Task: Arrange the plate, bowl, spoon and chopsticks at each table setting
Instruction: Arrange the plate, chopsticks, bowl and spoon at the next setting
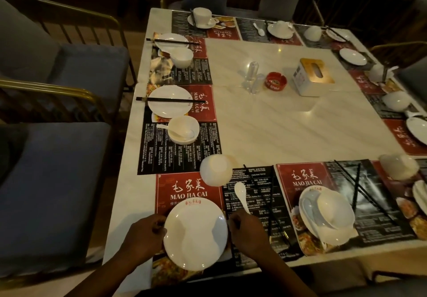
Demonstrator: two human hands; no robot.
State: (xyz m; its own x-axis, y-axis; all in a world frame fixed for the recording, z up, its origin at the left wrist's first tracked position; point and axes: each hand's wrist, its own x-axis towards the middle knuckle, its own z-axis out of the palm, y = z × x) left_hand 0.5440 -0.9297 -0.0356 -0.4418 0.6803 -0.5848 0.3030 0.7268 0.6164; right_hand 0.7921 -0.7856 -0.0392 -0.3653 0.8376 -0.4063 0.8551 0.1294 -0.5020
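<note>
Marble table [288,123]; round glossy white plate [195,233], red-stamped rim.

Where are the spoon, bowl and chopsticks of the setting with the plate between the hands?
Spoon [240,192]: head view, on its white scoop.
Bowl [216,169]: head view, middle of its white outer wall.
Chopsticks [269,225]: head view, lower shaft of the near-vertical black stick.

left hand [147,232] | forearm behind it is showing bare to the frame edge | right hand [248,229] | forearm behind it is showing bare too
</note>
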